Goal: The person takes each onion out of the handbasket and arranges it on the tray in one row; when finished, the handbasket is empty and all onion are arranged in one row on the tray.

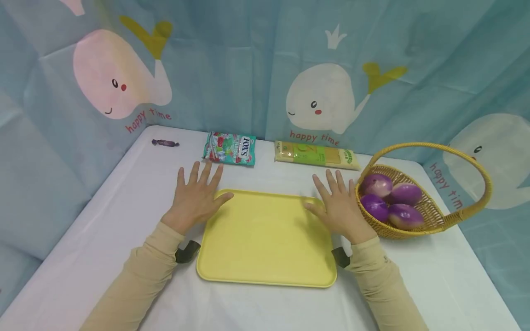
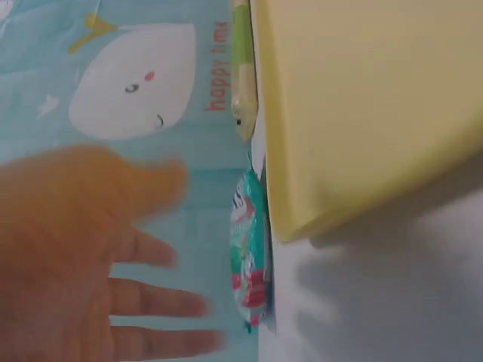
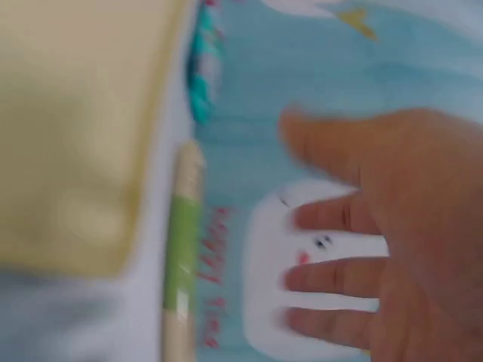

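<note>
Left grip (image 1: 194,201), right grip (image 1: 340,210) outspread

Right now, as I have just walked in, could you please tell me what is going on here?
A person's left hand and right hand are spread at either side of a yellow tray, fingers apart and holding nothing. Beyond it lie a FOX'S bag and a long yellow-green packet, with a small wrapped item farther left. On the right, a wicker basket holds four purple vegetables.

Tray (image 1: 267,239): matt plastic. At its 3 o'clock, basket (image 1: 432,216): rough wicker; purple vegetables (image 1: 374,208), glossy. Teal packet (image 1: 227,149), 11 o'clock, long packet (image 1: 312,154), 1 o'clock: shiny film. Desk (image 1: 265,305): possibly cloth.
</note>
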Tool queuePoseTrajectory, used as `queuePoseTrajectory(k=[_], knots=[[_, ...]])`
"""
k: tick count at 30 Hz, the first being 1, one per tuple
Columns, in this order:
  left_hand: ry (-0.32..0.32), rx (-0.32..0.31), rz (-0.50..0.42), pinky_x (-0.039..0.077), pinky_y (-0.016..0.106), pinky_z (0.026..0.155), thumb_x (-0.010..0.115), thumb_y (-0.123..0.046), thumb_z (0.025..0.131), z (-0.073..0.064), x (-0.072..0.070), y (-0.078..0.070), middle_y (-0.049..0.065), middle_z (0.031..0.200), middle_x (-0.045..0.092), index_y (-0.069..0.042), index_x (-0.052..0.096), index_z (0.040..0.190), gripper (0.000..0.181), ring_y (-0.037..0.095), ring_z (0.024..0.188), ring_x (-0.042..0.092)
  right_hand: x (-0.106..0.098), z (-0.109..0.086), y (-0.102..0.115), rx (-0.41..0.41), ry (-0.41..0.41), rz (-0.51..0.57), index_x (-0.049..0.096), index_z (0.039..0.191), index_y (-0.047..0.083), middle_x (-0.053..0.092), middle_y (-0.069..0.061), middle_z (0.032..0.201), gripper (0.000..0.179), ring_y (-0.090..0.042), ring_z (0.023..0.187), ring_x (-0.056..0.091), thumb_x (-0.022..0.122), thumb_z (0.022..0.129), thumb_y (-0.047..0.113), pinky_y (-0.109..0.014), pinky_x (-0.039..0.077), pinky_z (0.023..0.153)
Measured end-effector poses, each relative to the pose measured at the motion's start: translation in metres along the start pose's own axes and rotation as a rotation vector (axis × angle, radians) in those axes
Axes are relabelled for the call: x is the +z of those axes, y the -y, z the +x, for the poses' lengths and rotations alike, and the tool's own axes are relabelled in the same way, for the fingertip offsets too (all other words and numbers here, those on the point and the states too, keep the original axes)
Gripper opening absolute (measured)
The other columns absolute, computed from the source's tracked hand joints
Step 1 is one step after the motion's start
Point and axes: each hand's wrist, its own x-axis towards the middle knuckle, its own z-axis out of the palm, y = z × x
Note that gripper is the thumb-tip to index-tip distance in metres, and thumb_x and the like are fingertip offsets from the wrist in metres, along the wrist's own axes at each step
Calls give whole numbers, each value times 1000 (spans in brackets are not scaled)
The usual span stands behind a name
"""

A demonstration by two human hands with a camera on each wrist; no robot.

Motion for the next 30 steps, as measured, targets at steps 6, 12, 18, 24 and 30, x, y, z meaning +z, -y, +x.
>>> queuePoseTrajectory(k=[6, 12, 18, 24, 30], knots=[[-35, 0, -118, 47, 39, 53, 52, -22, 98, 4, 5, 15, 14, 77, 60, 3, 59, 99, 26, 27, 64, 57, -34, -13, -34, 212, -221, 124, 62, 115, 4, 60, -23, 121, 34, -44, 104, 60, 52, 98, 30, -62, 46, 80], [181, -61, -457, 42, 28, 57, 46, -21, 100, 13, 15, 30, 8, 76, 59, 3, 61, 105, 29, 18, 65, 52, -53, -30, -83, 464, -32, 100, 47, 129, -9, 52, -37, 126, 53, -57, 111, 51, 45, 97, 33, -68, 44, 82], [358, -69, -667, 44, 27, 66, 44, -21, 100, 16, 23, 42, 8, 84, 65, 2, 58, 111, 28, 17, 73, 55, -49, -23, -100, 410, 270, 115, 31, 137, -16, 47, -43, 130, 79, -60, 116, 49, 49, 96, 50, -67, 45, 87], [373, -71, -749, 44, 27, 67, 45, -16, 99, 13, 23, 45, 10, 85, 67, 4, 55, 115, 27, 16, 72, 54, -46, -15, -94, 367, 290, 111, 35, 135, -13, 49, -43, 127, 79, -60, 114, 51, 55, 92, 51, -65, 47, 86], [376, -47, -743, 44, 27, 69, 46, -15, 98, 13, 21, 42, 10, 85, 67, 4, 55, 114, 27, 17, 76, 56, -61, -28, -83, 414, 111, 107, 34, 140, -10, 48, -41, 130, 78, -60, 113, 50, 61, 90, 44, -68, 44, 87]])
